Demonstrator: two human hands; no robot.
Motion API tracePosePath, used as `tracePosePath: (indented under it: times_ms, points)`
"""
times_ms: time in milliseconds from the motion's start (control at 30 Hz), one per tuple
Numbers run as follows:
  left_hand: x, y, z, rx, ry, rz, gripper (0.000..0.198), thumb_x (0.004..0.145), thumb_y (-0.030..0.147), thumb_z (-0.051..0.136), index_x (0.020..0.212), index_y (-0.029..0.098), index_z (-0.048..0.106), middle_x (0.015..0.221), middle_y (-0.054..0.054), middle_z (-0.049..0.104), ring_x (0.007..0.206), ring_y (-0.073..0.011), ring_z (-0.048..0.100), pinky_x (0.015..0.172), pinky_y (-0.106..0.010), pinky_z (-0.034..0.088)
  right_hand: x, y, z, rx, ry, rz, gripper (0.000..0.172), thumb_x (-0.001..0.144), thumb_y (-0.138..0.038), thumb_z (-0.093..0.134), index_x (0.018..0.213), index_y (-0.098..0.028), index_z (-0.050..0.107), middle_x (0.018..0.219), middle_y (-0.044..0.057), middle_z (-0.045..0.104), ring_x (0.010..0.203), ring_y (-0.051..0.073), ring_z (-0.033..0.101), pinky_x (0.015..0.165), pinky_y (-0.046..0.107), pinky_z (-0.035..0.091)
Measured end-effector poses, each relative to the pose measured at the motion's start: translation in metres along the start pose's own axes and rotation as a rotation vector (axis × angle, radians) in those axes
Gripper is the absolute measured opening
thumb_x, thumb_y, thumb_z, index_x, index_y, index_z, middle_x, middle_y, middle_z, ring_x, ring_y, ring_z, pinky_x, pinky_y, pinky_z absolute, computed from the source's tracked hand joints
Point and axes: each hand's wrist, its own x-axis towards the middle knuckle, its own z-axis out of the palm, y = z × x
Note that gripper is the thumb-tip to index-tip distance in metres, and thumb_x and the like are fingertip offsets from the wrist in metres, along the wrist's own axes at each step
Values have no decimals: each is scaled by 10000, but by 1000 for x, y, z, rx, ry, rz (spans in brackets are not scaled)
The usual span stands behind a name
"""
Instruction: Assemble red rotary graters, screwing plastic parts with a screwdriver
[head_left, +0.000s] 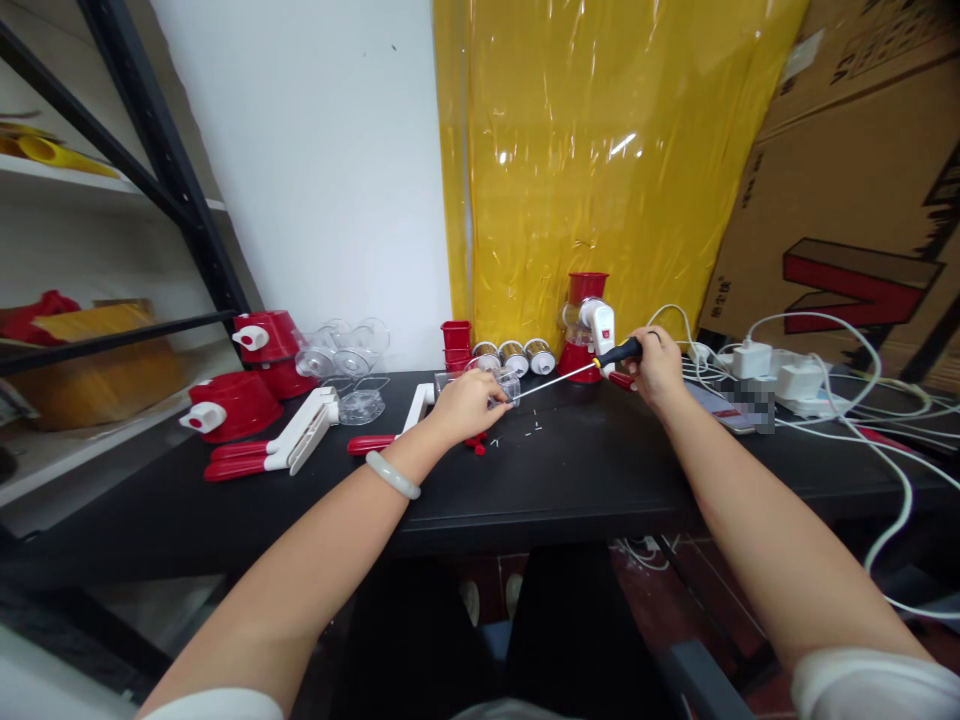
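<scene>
My right hand (654,365) is closed round the black and yellow handle of a long screwdriver (559,379). The shaft slants down to the left, and its tip meets the fingers of my left hand (472,402). Those fingers are pinched at the tip; what they hold is too small to name. A clear plastic part (510,384) lies behind them, partly hidden. Just left of my left hand is a white crank arm with a red handle (373,443). Several small pins and a small red piece (478,441) lie on the black table (570,480).
Red bases (234,405), more red-handled white arms (289,445) and clear parts (361,400) stand left. Behind are metal drums (513,357), red hoppers (456,345) and a red-and-white assembled device (587,325). White chargers with cables (799,380) and a phone (716,405) are right.
</scene>
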Motion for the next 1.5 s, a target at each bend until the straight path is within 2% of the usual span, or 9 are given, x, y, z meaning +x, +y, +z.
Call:
tracePosePath:
  times_ms: [67,167,300,500,767,1033,1167,1300,1500]
  points:
    - [0,2,-3,-1,4,0,253,827,437,635,849,204,731,875,-53,678,919,-209,586,829,-345,478,0,-1,0,2,6,0,48,685,-242,550,684,-208,516,469,-87,445,309,64,387,285,180,263]
    - [0,1,-11,3,46,-13,499,704,607,692,1002,207,711,978,-66,648,985,-239,552,842,-362,473,0,-2,-1,-6,25,2,51,693,-246,549,685,-208,516,466,-88,436,300,66,378,277,184,262]
    - [1,-12,-19,19,62,-55,759,597,654,744,1210,225,619,1107,-77,580,1060,-265,509,954,-403,428,4,-3,-4,2,79,-12,98,707,-271,562,666,-204,503,492,-84,438,301,54,357,272,182,254]
    - [-3,-37,-14,77,-113,-151,956,517,615,809,1329,205,515,1170,-121,537,1103,-310,510,970,-429,414,11,-4,-10,16,190,-27,196,735,-304,573,612,-200,461,496,-80,432,314,46,357,277,181,270]
    - [-6,-36,-4,165,-157,-126,968,561,592,800,1408,339,405,1335,-130,502,1222,-364,468,998,-474,365,13,-4,-13,-51,257,-5,209,740,-284,584,611,-205,440,484,-88,416,308,53,372,266,175,264]
    - [-5,-34,-7,237,-174,-156,816,659,586,736,1394,400,433,1171,-113,582,1107,-343,549,919,-457,410,14,-4,-15,-43,277,8,169,703,-277,575,610,-208,452,472,-92,414,312,51,365,266,175,272]
    - [-4,-42,-15,84,-174,-134,778,658,581,738,1364,371,490,1186,-89,613,1092,-295,579,919,-398,435,20,-3,-20,8,304,23,176,697,-299,571,612,-214,443,457,-92,394,301,55,347,259,188,245]
    - [-5,-53,-25,-197,-154,-110,803,643,564,755,1365,316,502,1307,-65,603,1182,-258,562,1015,-372,405,25,-5,-24,98,318,29,258,712,-376,566,618,-222,383,481,-96,366,315,48,333,262,177,228]
    - [-5,-60,-33,-437,-137,-200,751,648,502,764,1320,243,552,1288,-82,624,1164,-242,584,1013,-379,429,24,-7,-23,148,327,71,231,703,-348,567,623,-213,397,511,-84,401,338,45,344,265,166,227]
